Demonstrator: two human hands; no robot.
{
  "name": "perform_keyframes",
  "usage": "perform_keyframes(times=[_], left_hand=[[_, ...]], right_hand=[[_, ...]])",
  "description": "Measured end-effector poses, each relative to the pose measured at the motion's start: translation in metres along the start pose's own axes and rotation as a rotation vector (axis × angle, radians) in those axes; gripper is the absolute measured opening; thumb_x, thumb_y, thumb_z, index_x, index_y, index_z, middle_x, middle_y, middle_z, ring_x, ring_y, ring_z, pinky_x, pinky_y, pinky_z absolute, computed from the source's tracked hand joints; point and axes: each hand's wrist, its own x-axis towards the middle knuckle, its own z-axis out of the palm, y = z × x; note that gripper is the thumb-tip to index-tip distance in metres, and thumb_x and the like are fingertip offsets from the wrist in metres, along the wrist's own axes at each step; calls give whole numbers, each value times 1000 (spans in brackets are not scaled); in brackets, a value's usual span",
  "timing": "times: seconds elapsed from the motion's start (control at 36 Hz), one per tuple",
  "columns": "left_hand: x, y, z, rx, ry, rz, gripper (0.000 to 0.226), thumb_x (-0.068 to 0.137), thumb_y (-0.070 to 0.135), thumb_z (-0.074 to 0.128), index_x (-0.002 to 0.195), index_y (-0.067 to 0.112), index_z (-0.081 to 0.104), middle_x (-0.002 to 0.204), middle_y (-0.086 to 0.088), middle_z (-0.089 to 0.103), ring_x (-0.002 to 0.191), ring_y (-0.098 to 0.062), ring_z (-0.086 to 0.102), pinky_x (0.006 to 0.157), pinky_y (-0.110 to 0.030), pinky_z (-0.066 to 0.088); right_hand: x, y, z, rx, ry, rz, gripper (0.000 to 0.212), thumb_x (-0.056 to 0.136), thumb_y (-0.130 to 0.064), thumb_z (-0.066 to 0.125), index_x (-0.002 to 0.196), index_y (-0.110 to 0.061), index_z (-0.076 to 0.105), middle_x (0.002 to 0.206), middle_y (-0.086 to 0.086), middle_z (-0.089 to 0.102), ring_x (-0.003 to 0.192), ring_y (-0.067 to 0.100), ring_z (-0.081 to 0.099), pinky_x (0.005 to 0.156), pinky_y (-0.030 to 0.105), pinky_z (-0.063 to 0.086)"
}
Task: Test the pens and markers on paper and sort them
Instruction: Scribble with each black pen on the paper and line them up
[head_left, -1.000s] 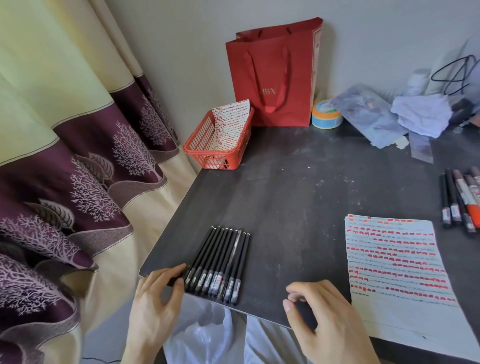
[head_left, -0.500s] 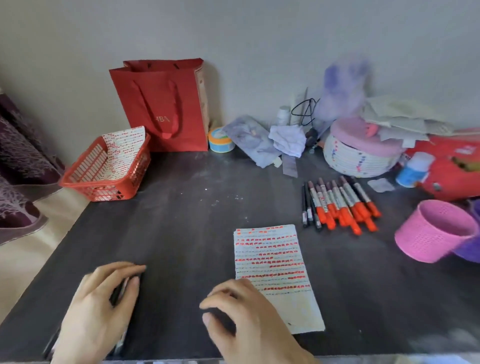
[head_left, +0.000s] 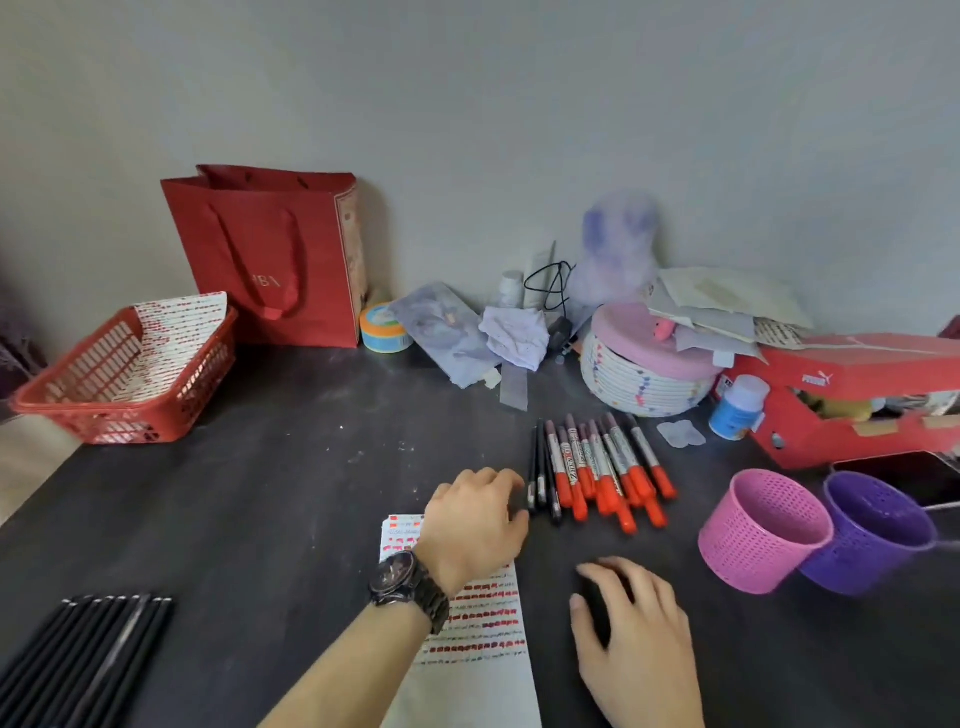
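Note:
A bunch of orange-capped markers lies mid-table, with up to three thin black pens along its left side. My left hand, with a watch on the wrist, reaches over the test paper, which is covered in red strokes. Its loosely curled fingertips are at the lower end of the leftmost black pen, with no pen lifted. My right hand rests on the table right of the paper, fingers loosely bent, holding nothing. A neat row of several black pens lies at the front left.
A pink cup and a purple cup lean at the right. A red basket holding marked paper and a red bag stand at the back left. A woven box, a blue bottle and a red shoebox crowd the back right.
The view swung right. My left hand left the row of black pens and crossed over the paper to the pens beside the markers. My right hand shifted to the right of the paper.

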Motion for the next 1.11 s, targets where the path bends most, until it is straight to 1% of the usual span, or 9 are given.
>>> perform_keyframes(times=[0.19, 0.31, 0.47, 0.58, 0.69, 0.81, 0.89, 0.97, 1.11], left_hand=[[40, 13, 13, 134, -95, -5, 70, 79, 69, 64, 136, 30, 50, 128, 5, 53, 125, -20, 46, 98, -41, 43], [48, 6, 7, 155, -110, 15, 54, 84, 65, 63, 128, 34, 60, 119, 6, 57, 117, -20, 52, 88, -39, 45], [50, -2, 0, 121, -58, -55, 22, 88, 44, 56, 95, 27, 68, 97, 8, 65, 97, -21, 63, 66, -30, 41], [48, -6, -5, -16, -45, -182, 27, 87, 38, 54, 106, 32, 73, 101, 8, 71, 93, -22, 66, 69, -29, 46], [44, -19, -7, -390, -60, -307, 24, 91, 36, 59, 108, 31, 75, 104, 11, 73, 95, -13, 67, 86, -33, 57], [31, -34, -10, -682, 87, -337, 20, 94, 27, 62, 108, 29, 76, 93, 21, 71, 94, 0, 65, 80, -15, 48], [11, -41, -17, -872, 239, -290, 20, 97, 22, 62, 99, 38, 74, 92, 24, 74, 96, 4, 67, 88, -19, 53], [-17, -42, -26, -940, 313, -215, 22, 98, 20, 62, 101, 38, 74, 100, 25, 74, 97, 6, 67, 88, -22, 56], [-74, -39, -30, -888, 289, -160, 23, 98, 23, 62, 106, 40, 75, 104, 18, 74, 95, -8, 69, 82, -27, 54]], right_hand=[[5, 4, 2, 42, 4, 53, 41, 62, -31, 91, 97, -38, 72, 110, -14, 66, 103, 23, 65, 78, 45, 54], [7, 4, 1, 46, 20, 63, 34, 71, -34, 86, 100, -41, 70, 113, -17, 63, 110, 20, 61, 86, 44, 52], [7, 1, -1, 47, 9, 74, 29, 78, -37, 79, 103, -44, 67, 116, -20, 60, 116, 15, 56, 92, 40, 47], [7, 0, -3, 46, -7, 93, 29, 76, -36, 81, 102, -43, 68, 116, -19, 61, 115, 17, 56, 91, 42, 47], [7, -1, -4, 56, -44, 100, 27, 79, -37, 78, 104, -44, 68, 119, -20, 59, 120, 16, 53, 95, 41, 45], [7, 0, -1, 78, -25, 107, 37, 63, -25, 92, 93, -36, 73, 108, -13, 68, 105, 26, 65, 82, 47, 53], [10, -2, 0, 76, 26, 76, 42, 53, -19, 96, 87, -34, 75, 101, -10, 71, 95, 31, 69, 73, 47, 56], [12, 1, 1, 101, 65, 71, 39, 56, -20, 96, 87, -33, 76, 102, -10, 71, 97, 32, 68, 75, 48, 55], [10, 0, -7, 149, 30, 80, 19, 78, -35, 81, 94, -39, 72, 111, -20, 64, 112, 21, 58, 91, 44, 48]])
